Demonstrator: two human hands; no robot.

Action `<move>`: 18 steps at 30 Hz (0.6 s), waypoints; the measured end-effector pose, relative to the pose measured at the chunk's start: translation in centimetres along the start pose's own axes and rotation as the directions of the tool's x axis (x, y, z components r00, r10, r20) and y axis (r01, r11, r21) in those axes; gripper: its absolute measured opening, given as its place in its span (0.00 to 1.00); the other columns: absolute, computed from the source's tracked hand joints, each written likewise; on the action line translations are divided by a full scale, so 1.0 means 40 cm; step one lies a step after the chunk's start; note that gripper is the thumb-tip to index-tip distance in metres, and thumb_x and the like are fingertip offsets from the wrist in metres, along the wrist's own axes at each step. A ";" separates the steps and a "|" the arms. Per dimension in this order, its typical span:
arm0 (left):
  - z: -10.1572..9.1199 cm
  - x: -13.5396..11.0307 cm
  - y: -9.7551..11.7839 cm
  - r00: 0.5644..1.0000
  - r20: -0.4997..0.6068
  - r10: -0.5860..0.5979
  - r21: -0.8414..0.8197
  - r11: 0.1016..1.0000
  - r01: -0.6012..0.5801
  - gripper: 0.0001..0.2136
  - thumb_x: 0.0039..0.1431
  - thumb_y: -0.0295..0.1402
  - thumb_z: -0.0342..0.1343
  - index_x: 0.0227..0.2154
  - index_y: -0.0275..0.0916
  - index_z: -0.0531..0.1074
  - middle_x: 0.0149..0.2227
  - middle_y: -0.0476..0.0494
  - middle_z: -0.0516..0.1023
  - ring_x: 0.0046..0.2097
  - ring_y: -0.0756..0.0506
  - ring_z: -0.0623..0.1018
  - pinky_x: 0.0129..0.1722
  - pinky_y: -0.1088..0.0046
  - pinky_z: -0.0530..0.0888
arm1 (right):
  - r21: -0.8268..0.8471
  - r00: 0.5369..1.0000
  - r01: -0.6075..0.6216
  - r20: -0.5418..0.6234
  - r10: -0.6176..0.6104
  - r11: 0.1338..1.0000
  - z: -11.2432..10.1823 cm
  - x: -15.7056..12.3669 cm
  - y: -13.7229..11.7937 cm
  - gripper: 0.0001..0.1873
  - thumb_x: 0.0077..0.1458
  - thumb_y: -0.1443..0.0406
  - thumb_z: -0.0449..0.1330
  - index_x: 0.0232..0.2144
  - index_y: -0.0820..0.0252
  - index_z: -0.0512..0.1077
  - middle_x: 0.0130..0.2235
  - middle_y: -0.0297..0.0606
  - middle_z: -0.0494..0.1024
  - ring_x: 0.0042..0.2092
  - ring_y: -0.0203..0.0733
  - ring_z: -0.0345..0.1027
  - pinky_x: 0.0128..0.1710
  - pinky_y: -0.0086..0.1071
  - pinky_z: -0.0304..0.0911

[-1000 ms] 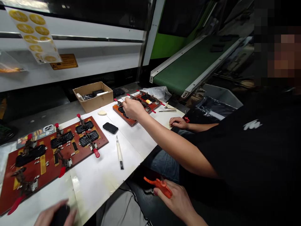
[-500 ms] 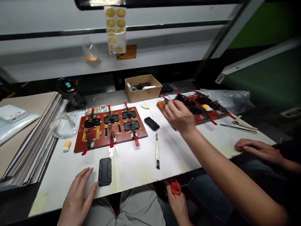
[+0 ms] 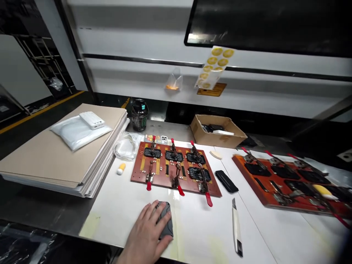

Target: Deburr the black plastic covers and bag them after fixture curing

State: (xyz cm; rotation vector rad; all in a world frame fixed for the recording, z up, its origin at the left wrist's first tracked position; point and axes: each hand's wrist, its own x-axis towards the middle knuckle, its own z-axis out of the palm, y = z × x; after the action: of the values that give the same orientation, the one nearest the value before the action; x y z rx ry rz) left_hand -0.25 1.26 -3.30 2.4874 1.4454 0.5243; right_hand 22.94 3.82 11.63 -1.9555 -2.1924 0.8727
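My left hand lies at the table's near edge, fingers stretched flat over a black plastic housing that rests on the white sheet. My right hand is out of view. Just beyond the hand sits a red-brown jig board with red-handled toggle clamps and several black parts clamped on it. A second black housing lies to the right of that board. A white utility knife lies to the right of my hand.
A second clamp board lies at the right. A cardboard box stands behind, beside a black jar. At the left are stacked cardboard sheets with a plastic bag and a white power bank on top.
The view has swung left, so the co-worker's arms and my right hand with the orange tool are gone. My left hand has moved onto the black housing.
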 end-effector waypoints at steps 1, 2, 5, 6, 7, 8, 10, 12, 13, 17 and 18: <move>0.006 -0.004 -0.004 0.999 -0.040 -0.004 -0.032 0.999 0.003 0.28 0.66 0.44 0.55 0.67 0.50 0.59 0.71 0.48 0.62 0.69 0.35 0.65 0.64 0.48 0.72 | 0.020 0.997 0.074 0.029 -0.074 0.997 0.003 0.032 -0.064 0.16 0.67 0.49 0.56 0.34 0.46 0.76 0.42 0.37 0.79 0.42 0.39 0.75 0.39 0.29 0.71; 0.012 -0.007 -0.007 0.997 -0.083 -0.006 -0.065 0.998 0.000 0.29 0.64 0.45 0.57 0.67 0.48 0.60 0.69 0.45 0.64 0.68 0.34 0.66 0.63 0.48 0.72 | 0.026 0.984 0.174 0.043 -0.175 0.984 0.007 0.081 -0.136 0.20 0.69 0.48 0.51 0.32 0.47 0.76 0.38 0.36 0.79 0.39 0.38 0.75 0.38 0.28 0.69; 0.031 -0.015 -0.020 0.964 -0.262 -0.041 -0.198 0.980 -0.013 0.27 0.62 0.40 0.60 0.63 0.41 0.65 0.64 0.35 0.71 0.63 0.31 0.71 0.59 0.46 0.75 | -0.096 0.900 0.436 0.028 -0.435 0.895 0.036 0.307 -0.374 0.25 0.74 0.57 0.40 0.40 0.55 0.76 0.39 0.37 0.80 0.39 0.37 0.75 0.40 0.28 0.67; 0.037 -0.016 -0.026 0.946 -0.317 -0.068 -0.253 0.967 -0.015 0.24 0.62 0.36 0.59 0.60 0.40 0.67 0.60 0.33 0.74 0.60 0.32 0.73 0.56 0.48 0.77 | -0.143 0.897 0.440 0.026 -0.441 0.887 0.052 0.392 -0.446 0.20 0.74 0.61 0.44 0.43 0.58 0.75 0.43 0.39 0.80 0.43 0.38 0.74 0.44 0.29 0.67; 0.043 -0.017 -0.032 0.927 -0.362 -0.098 -0.303 0.953 -0.018 0.20 0.63 0.32 0.56 0.57 0.39 0.69 0.56 0.32 0.76 0.57 0.33 0.76 0.53 0.50 0.78 | -0.180 0.901 0.431 0.034 -0.433 0.884 0.071 0.472 -0.508 0.16 0.73 0.62 0.48 0.45 0.60 0.75 0.46 0.41 0.79 0.47 0.40 0.74 0.48 0.31 0.67; 0.048 -0.018 -0.038 0.908 -0.398 -0.130 -0.346 0.938 -0.017 0.17 0.63 0.29 0.53 0.54 0.39 0.70 0.51 0.33 0.78 0.53 0.35 0.78 0.50 0.53 0.79 | -0.222 0.910 0.413 0.052 -0.412 0.883 0.093 0.544 -0.557 0.13 0.71 0.61 0.54 0.47 0.62 0.74 0.48 0.42 0.78 0.49 0.42 0.73 0.50 0.36 0.69; 0.061 -0.016 -0.050 0.880 -0.444 -0.171 -0.394 0.919 -0.020 0.13 0.62 0.26 0.50 0.48 0.39 0.71 0.43 0.36 0.79 0.45 0.38 0.79 0.43 0.59 0.80 | -0.308 0.933 0.359 0.076 -0.353 0.881 0.140 0.653 -0.614 0.16 0.67 0.59 0.60 0.51 0.63 0.72 0.52 0.43 0.76 0.50 0.45 0.73 0.51 0.44 0.71; 0.078 -0.011 -0.058 0.847 -0.493 -0.198 -0.409 0.912 -0.025 0.11 0.60 0.25 0.50 0.43 0.40 0.71 0.38 0.38 0.78 0.40 0.40 0.79 0.39 0.62 0.79 | -0.388 0.952 0.302 0.084 -0.293 0.871 0.182 0.721 -0.625 0.18 0.65 0.58 0.63 0.53 0.63 0.72 0.53 0.43 0.75 0.50 0.46 0.73 0.50 0.45 0.72; 0.088 -0.007 -0.059 0.828 -0.520 -0.211 -0.415 0.909 -0.028 0.10 0.59 0.24 0.50 0.41 0.40 0.72 0.36 0.40 0.78 0.38 0.41 0.79 0.37 0.63 0.78 | -0.421 0.959 0.279 0.083 -0.270 0.863 0.198 0.744 -0.620 0.18 0.65 0.58 0.62 0.53 0.63 0.72 0.53 0.43 0.75 0.50 0.46 0.73 0.50 0.45 0.72; 0.134 0.016 -0.054 0.745 -0.615 -0.258 -0.426 0.904 -0.038 0.06 0.57 0.27 0.51 0.33 0.42 0.72 0.30 0.43 0.77 0.32 0.41 0.77 0.32 0.63 0.74 | -0.509 0.971 0.230 0.064 -0.230 0.829 0.231 0.799 -0.590 0.17 0.66 0.58 0.62 0.52 0.63 0.72 0.51 0.43 0.76 0.48 0.44 0.74 0.48 0.43 0.73; 0.143 0.021 -0.053 0.728 -0.629 -0.274 -0.432 0.901 -0.034 0.05 0.57 0.28 0.51 0.32 0.43 0.71 0.29 0.43 0.77 0.31 0.41 0.77 0.30 0.63 0.73 | -0.523 0.971 0.229 0.058 -0.234 0.821 0.236 0.806 -0.584 0.17 0.66 0.58 0.61 0.52 0.63 0.72 0.51 0.43 0.76 0.48 0.44 0.74 0.48 0.43 0.73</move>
State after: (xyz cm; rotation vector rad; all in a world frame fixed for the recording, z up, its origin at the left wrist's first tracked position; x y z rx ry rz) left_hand 0.79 2.99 -9.12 1.8942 1.4752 1.6602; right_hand -7.73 29.97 4.48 -1.7923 -2.8111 0.2303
